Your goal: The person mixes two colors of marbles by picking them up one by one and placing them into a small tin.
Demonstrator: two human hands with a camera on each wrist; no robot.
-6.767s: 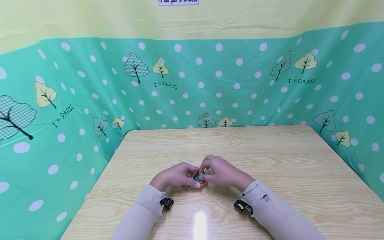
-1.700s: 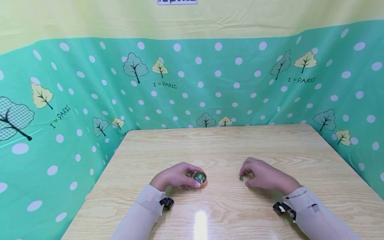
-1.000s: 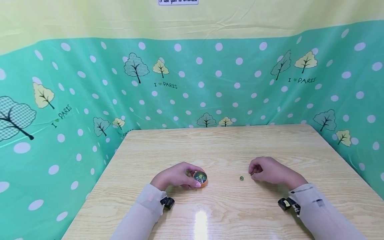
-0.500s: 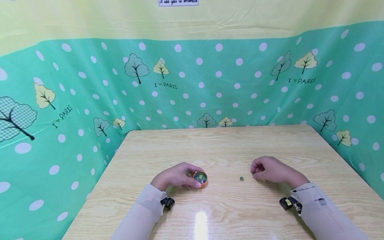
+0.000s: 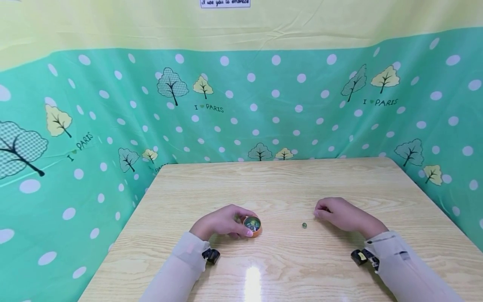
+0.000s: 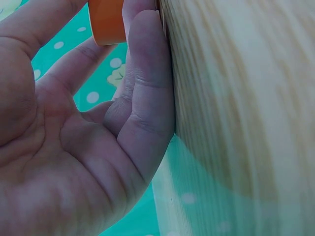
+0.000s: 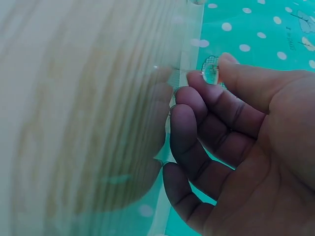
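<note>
My left hand (image 5: 224, 220) holds a small round orange cup (image 5: 257, 233) on the table, thumb at its near side and fingers at its far side. Inside the cup lie shiny, glassy marbles (image 5: 252, 223). In the left wrist view the orange cup wall (image 6: 107, 22) shows between thumb and fingers. To the right, a single greenish glass marble (image 5: 304, 225) rests on the wood. My right hand (image 5: 341, 214) is just beyond it, low over the table. The right wrist view shows a clear marble (image 7: 210, 70) pinched between thumb and index finger, the other fingers loosely curled.
The wood-grain table (image 5: 279, 180) has a glossy top with a bright reflection near the front. A green polka-dot curtain (image 5: 275, 105) hangs along its back and sides. Dark wrist cameras (image 5: 211, 256) sit under both cuffs.
Earlier the right hand reached into the cup; it has since moved right. It has let go of the greenish marble on the table and shifted slightly farther right. The left hand stays put.
</note>
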